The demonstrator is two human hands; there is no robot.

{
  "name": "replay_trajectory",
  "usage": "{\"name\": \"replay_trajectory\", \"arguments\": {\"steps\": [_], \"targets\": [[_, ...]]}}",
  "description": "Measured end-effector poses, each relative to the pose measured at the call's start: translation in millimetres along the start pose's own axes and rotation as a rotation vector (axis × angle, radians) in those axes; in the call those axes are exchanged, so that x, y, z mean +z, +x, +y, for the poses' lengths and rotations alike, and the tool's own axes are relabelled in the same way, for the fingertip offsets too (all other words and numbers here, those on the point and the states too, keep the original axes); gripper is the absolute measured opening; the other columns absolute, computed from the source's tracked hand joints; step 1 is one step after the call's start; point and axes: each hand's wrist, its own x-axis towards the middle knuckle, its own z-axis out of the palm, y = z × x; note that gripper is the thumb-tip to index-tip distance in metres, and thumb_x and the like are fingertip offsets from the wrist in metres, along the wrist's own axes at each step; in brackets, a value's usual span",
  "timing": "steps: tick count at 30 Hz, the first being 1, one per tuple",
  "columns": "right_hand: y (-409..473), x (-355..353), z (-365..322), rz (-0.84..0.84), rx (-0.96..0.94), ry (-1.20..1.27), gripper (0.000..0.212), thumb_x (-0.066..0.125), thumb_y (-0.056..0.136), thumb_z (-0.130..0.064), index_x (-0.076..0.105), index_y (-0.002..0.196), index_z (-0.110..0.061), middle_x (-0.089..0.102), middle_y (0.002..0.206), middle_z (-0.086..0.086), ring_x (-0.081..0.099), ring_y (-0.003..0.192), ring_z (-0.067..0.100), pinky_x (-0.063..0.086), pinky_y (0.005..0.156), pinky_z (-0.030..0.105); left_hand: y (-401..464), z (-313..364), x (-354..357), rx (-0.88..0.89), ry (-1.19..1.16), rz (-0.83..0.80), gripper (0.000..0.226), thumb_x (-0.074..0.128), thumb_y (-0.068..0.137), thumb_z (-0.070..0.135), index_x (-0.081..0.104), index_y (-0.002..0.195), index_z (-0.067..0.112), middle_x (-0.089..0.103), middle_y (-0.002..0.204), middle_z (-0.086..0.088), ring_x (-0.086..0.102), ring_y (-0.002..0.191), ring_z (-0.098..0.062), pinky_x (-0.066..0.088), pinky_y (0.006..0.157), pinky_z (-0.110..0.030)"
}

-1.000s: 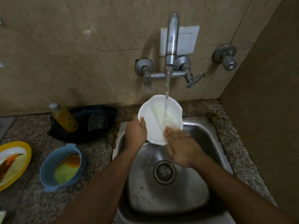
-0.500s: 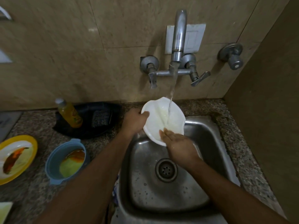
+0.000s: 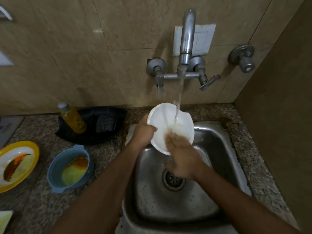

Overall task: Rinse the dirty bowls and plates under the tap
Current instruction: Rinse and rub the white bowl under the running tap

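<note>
A white bowl (image 3: 164,121) is tilted over the back of the steel sink (image 3: 217,149), under the running stream from the tap (image 3: 186,39). My left hand (image 3: 143,132) grips its left rim. My right hand (image 3: 181,157) lies flat with fingers together inside the bowl's lower part, blurred and wet. On the counter to the left stand a dirty blue bowl (image 3: 55,168) with yellow-orange residue and a yellow-rimmed plate (image 3: 34,149) smeared with brown sauce.
A yellow soap bottle (image 3: 72,118) leans on a black tray (image 3: 108,114) holding a scrub pad, behind the blue bowl. A separate valve (image 3: 244,59) juts from the wall at right. A side wall closes the right. The drain (image 3: 173,180) sits mid-sink.
My right hand has slid up from the bowl's lower edge into its inside. The bowl stays under the stream in my left hand. The view has shifted slightly.
</note>
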Motion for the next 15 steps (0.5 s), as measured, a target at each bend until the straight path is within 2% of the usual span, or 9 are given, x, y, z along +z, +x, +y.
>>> {"name": "replay_trajectory", "arguments": {"steps": [2, 4, 5, 7, 9, 12, 13, 15], "targets": [[-2.8, 7.2, -13.2, -0.036, -0.049, 0.107, 0.094, 0.06, 0.084, -0.041, 0.003, 0.156, -0.02, 0.001, 0.163, 0.0, 0.0, 0.148, 0.017, -0.002, 0.113, 0.027, 7.5, 8.4, -5.9, 0.032, 0.031, -0.047, 0.061, 0.059, 0.08, -0.006, 0.055, 0.134, 0.022, 0.063, 0.125, -0.004, 0.058, 0.114, -0.025, 0.051, 0.096, -0.045], [-10.6, 3.1, 9.9, -0.081, -0.112, 0.011, 0.09, 0.06, 0.083, -0.039, 0.009, 0.156, -0.023, 0.01, 0.163, -0.002, 0.011, 0.147, 0.013, 0.008, 0.116, 0.027, 7.8, 11.9, -15.1, 0.046, 0.101, -0.091, 0.06, 0.058, 0.08, -0.007, 0.056, 0.132, 0.022, 0.063, 0.122, -0.003, 0.057, 0.113, -0.024, 0.05, 0.092, -0.039], [-11.6, 0.2, 26.6, -0.083, -0.09, -0.092, 0.089, 0.06, 0.082, -0.042, 0.012, 0.155, -0.024, 0.016, 0.162, 0.001, 0.017, 0.147, 0.015, 0.011, 0.118, 0.03, 7.1, 11.0, -17.6, 0.048, 0.123, -0.106, 0.06, 0.058, 0.08, -0.008, 0.056, 0.132, 0.023, 0.063, 0.122, -0.003, 0.057, 0.113, -0.025, 0.049, 0.09, -0.038], [-6.7, -9.3, 38.7, -0.081, 0.033, -0.183, 0.086, 0.058, 0.085, -0.044, 0.014, 0.155, -0.018, 0.016, 0.161, 0.008, 0.014, 0.148, 0.023, 0.002, 0.117, 0.033, 5.8, 8.6, -12.5, 0.039, 0.153, -0.119, 0.061, 0.059, 0.081, -0.005, 0.055, 0.133, 0.025, 0.062, 0.123, -0.002, 0.056, 0.113, -0.024, 0.049, 0.092, -0.04], [4.5, -6.5, 15.4, -0.038, 0.033, -0.084, 0.088, 0.061, 0.086, -0.035, 0.012, 0.155, -0.012, 0.01, 0.162, 0.012, 0.007, 0.149, 0.026, -0.006, 0.113, 0.032, 8.6, 12.3, -4.5, 0.036, 0.12, -0.092, 0.06, 0.059, 0.081, -0.004, 0.055, 0.134, 0.024, 0.062, 0.124, -0.002, 0.056, 0.113, -0.023, 0.049, 0.093, -0.039], [-1.8, 3.3, -12.1, -0.069, -0.104, 0.092, 0.096, 0.068, 0.081, -0.013, 0.005, 0.155, -0.013, 0.0, 0.162, 0.003, 0.001, 0.148, 0.019, 0.002, 0.117, 0.031, 14.7, 16.2, -6.2, 0.059, 0.125, -0.11, 0.057, 0.061, 0.082, -0.006, 0.057, 0.132, 0.021, 0.063, 0.122, -0.004, 0.057, 0.11, -0.023, 0.049, 0.09, -0.037], [-6.4, -1.4, -3.0, -0.097, -0.134, 0.041, 0.097, 0.067, 0.082, -0.013, 0.003, 0.155, -0.016, -0.002, 0.162, -0.001, 0.0, 0.147, 0.014, 0.006, 0.116, 0.03, 13.4, 14.6, -9.1, 0.048, 0.114, -0.117, 0.056, 0.061, 0.082, -0.006, 0.057, 0.131, 0.02, 0.063, 0.122, -0.005, 0.058, 0.109, -0.023, 0.05, 0.088, -0.037], [-7.6, -2.4, 27.0, -0.123, -0.057, -0.12, 0.089, 0.064, 0.085, -0.022, 0.009, 0.155, -0.018, 0.012, 0.162, 0.003, 0.013, 0.148, 0.018, 0.01, 0.117, 0.032, 10.4, 10.1, -10.6, 0.014, 0.104, -0.128, 0.056, 0.061, 0.083, -0.005, 0.056, 0.132, 0.02, 0.063, 0.12, -0.006, 0.058, 0.107, -0.025, 0.049, 0.084, -0.035]]}}
